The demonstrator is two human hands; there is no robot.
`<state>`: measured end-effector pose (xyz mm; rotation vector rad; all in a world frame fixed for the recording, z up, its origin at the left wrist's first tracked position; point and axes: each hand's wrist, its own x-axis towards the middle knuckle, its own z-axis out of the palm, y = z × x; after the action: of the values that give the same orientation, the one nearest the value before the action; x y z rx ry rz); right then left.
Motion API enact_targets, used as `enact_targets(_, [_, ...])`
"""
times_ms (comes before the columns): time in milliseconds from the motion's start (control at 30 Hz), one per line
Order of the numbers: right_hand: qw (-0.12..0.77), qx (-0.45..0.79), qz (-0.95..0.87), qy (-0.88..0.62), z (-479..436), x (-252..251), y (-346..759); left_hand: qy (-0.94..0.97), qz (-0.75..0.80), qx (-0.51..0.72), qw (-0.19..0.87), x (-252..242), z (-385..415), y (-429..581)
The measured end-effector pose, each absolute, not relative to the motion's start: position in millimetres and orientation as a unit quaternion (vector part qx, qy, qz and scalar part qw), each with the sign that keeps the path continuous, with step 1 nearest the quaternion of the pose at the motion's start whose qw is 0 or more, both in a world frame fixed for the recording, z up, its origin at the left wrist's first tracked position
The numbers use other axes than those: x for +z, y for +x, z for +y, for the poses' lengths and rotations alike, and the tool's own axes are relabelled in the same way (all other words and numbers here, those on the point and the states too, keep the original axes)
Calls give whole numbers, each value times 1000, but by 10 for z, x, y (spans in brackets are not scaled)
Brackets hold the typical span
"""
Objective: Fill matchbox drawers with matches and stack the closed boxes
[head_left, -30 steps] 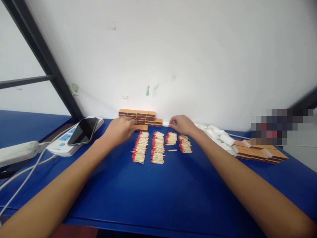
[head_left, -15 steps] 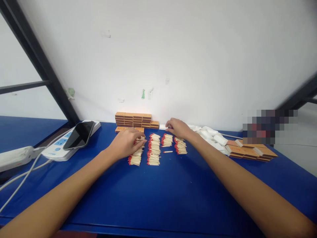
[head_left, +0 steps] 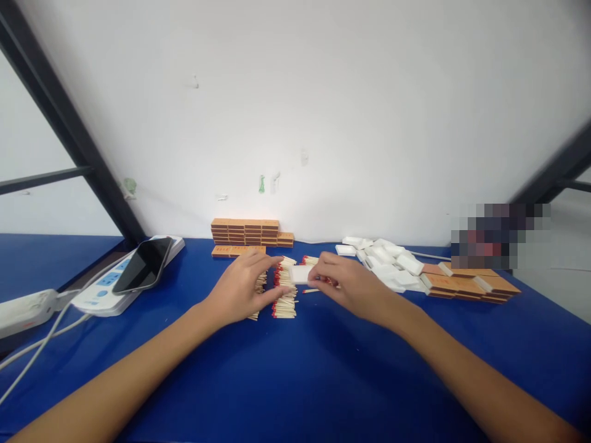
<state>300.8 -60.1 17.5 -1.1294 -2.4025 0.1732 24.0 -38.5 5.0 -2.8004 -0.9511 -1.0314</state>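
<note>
Between the thumb and fingers of my right hand [head_left: 351,284] is a small white matchbox tray [head_left: 299,275], held by its right end above the matches. My left hand [head_left: 240,284] is open, thumb and fingers apart, over the left columns of matches and facing the tray. A column of red-tipped matches [head_left: 285,306] lies just beyond its fingertips. Another column is partly covered by this hand. More matches [head_left: 310,261] show behind the tray, and a single match [head_left: 310,291] lies below it. My right hand hides most of the rightmost matches.
Stacked orange matchboxes [head_left: 244,231] stand against the wall. A heap of white trays [head_left: 390,257] lies right of centre, beside more orange boxes [head_left: 466,284]. On the left, a phone [head_left: 143,264] rests on a white power strip [head_left: 104,298] with cables.
My right hand has come from the back toward the middle, bringing a white tray over the matches. My left hand has shifted slightly right, its thumb and fingers spreading. The view has tilted slightly up.
</note>
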Motion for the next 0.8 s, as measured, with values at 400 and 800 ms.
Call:
enact_targets(400, [270, 71, -852, -442, -598, 22, 3156, -879, -305, -366, 25, 8, -293, 204])
enact_targets(800, [175, 81, -872, -451, -496, -248, 3185, -905, -276, -322, 33, -27, -277, 209])
